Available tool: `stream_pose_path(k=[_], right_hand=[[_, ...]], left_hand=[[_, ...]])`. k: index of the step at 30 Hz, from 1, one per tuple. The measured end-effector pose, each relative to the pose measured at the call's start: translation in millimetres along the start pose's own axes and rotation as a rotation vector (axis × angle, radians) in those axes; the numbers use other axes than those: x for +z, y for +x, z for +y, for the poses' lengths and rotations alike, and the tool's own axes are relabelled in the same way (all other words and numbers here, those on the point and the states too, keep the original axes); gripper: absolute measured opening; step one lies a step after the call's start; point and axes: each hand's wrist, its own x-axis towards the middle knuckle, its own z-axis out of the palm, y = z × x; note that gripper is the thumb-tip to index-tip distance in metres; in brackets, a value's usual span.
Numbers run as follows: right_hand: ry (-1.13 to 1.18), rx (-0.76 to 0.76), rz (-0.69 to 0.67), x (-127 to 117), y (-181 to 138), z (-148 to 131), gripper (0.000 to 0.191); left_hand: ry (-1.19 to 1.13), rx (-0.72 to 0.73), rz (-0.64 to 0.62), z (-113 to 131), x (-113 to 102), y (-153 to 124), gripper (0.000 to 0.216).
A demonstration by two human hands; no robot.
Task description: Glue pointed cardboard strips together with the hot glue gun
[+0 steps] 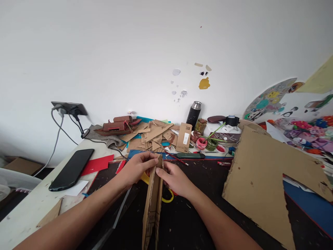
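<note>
A long narrow cardboard piece, folded into a channel, stands on edge on the dark cutting mat and runs toward me. My left hand grips its far end from the left, fingers curled over the top. My right hand pinches the same end from the right. Yellow-handled scissors lie on the mat just behind the cardboard, partly hidden by my right hand.
A large cut cardboard sheet lies at the right. Cardboard scraps, a brown model boat, a black flask and paint pots crowd the back. A black phone and red paper lie left.
</note>
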Motion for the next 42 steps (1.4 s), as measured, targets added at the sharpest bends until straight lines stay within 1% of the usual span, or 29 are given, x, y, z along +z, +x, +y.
stream_pose_path(k=[3,7,11,14,17,21,24,29,34,37,40,42], right_hand=[[0.011,0.023,-0.001,1,-2,-4,0.042],[0.092,0.047,-0.033,1,-3,-8,0.047],[0.177,0.063,-0.060,-2,-4,-12,0.053],[0.220,0.083,-0.103,-5,-5,-12,0.054],[0.252,0.117,-0.143,-6,-6,-12,0.053],[0.270,0.188,-0.187,-6,-7,-14,0.058],[0.277,0.225,-0.206,-4,-8,-15,0.061],[0.271,0.232,-0.172,-2,-9,-15,0.062],[0.263,0.184,-0.190,1,-9,-17,0.064],[0.244,0.146,-0.205,2,-7,-15,0.063],[0.198,0.133,-0.194,2,-6,-11,0.062],[0.155,0.131,-0.183,2,-6,-9,0.060]], left_hand=[[-0.033,-0.007,0.008,0,-1,1,0.033],[-0.133,-0.018,-0.024,-2,-2,0,0.036],[-0.339,-0.113,-0.136,-6,-5,1,0.045],[-0.470,-0.161,-0.205,-6,-9,1,0.046],[-0.482,-0.180,-0.267,-2,-9,-1,0.047],[-0.468,-0.208,-0.323,1,-8,-5,0.043],[-0.490,-0.208,-0.313,0,-7,-5,0.039],[-0.506,-0.204,-0.244,-2,-4,-3,0.040],[-0.490,-0.197,-0.147,-1,-4,0,0.040],[-0.485,-0.157,-0.096,0,-6,2,0.037],[-0.495,-0.125,-0.070,2,-6,2,0.031],[-0.500,-0.137,-0.074,2,-5,2,0.028]])
